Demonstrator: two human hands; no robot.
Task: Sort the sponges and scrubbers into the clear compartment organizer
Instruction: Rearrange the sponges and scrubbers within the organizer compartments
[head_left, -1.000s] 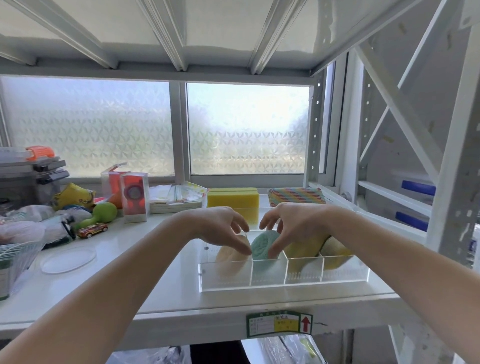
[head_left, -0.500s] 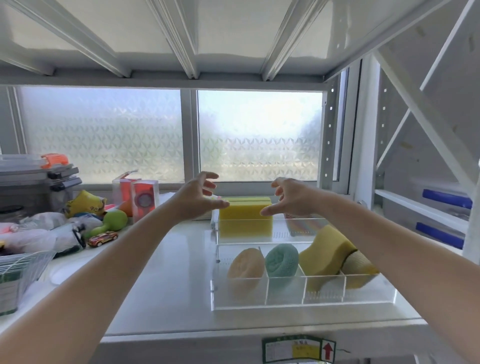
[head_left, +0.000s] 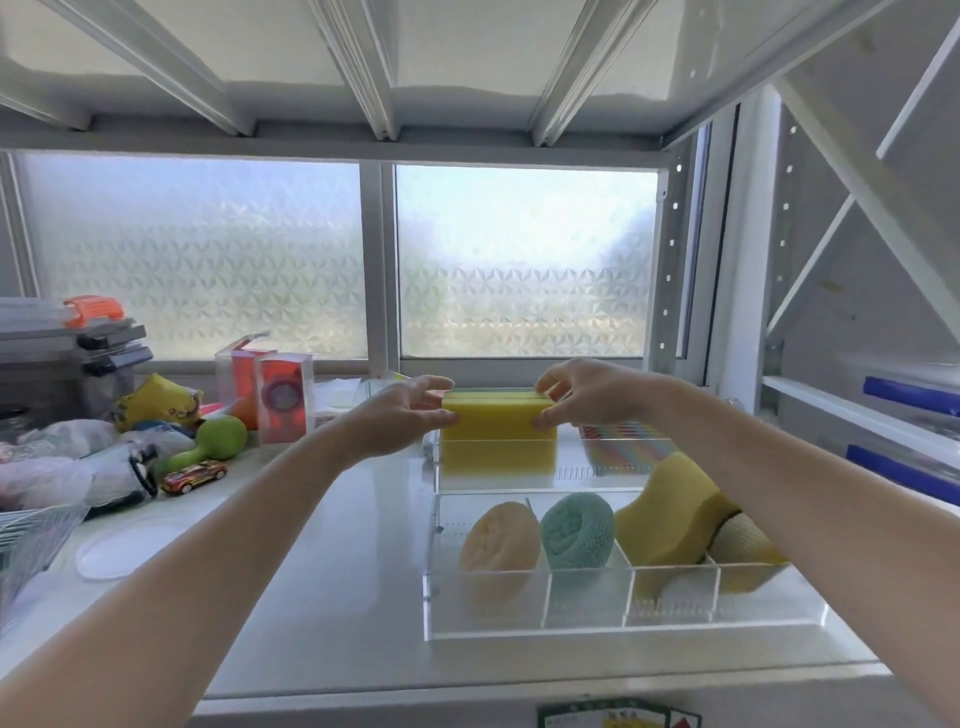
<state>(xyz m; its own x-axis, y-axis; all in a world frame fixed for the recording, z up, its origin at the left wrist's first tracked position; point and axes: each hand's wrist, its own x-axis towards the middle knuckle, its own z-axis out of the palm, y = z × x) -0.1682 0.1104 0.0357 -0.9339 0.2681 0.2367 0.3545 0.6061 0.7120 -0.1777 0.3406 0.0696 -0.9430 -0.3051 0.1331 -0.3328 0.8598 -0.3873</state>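
A clear compartment organizer (head_left: 587, 629) sits on the white shelf. Its front row holds a cream round scrubber (head_left: 496, 545), a teal mesh scrubber (head_left: 576, 530), a yellow curved sponge (head_left: 667, 512) and a yellow netted scrubber (head_left: 745, 545). A block of yellow rectangular sponges (head_left: 497, 434) stands upright in the back left section. My left hand (head_left: 402, 415) pinches its left end and my right hand (head_left: 587, 395) pinches its right end. A striped multicoloured sponge (head_left: 623, 439) lies in the back right section, partly hidden by my right arm.
Left of the organizer lie a toy car (head_left: 193, 475), a green dumbbell-shaped toy (head_left: 215, 441), red boxed items (head_left: 283, 397), plastic bags, a round clear lid (head_left: 111, 551) and a wire basket (head_left: 26, 540). The frosted window is behind; white rack struts rise on the right.
Both hands left the front row, reached back and closed on the ends of the yellow rectangular sponge block. The camera moved closer and lower.
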